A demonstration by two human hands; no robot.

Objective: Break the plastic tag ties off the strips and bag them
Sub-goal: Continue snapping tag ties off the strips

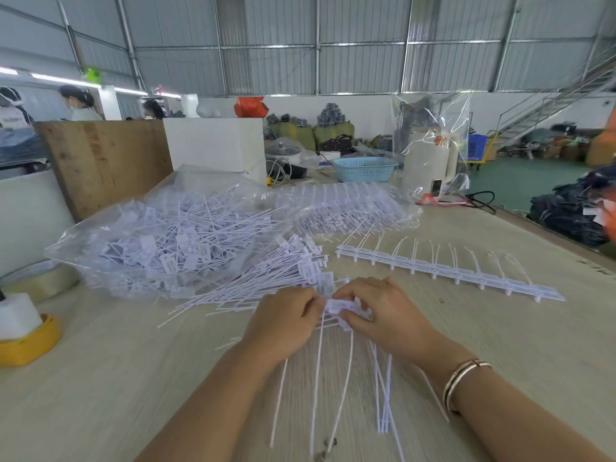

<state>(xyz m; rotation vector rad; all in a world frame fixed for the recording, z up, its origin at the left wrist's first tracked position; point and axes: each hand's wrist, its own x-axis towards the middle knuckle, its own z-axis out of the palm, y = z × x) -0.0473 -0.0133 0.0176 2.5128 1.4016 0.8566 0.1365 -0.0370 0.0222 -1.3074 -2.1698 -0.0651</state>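
Observation:
My left hand [286, 320] and my right hand [383, 315] meet at the table's middle, both gripping a short strip of white plastic tag ties [340, 308]. The thin tails of those ties [346, 378] hang toward me between my forearms. A loose pile of separated tag ties [266, 281] lies just beyond my left hand. Behind it an open clear plastic bag [173, 235] is stuffed with ties. A long full strip [443, 268] lies to the right, its tails pointing away. More strips [350, 208] sit in clear plastic further back.
A yellow tape dispenser [26, 341] and a tape roll [43, 278] sit at the left edge. A wooden board [106, 161], a white box [216, 145], a blue basket [365, 168] and a white kettle [430, 158] stand at the back. People work at the far left.

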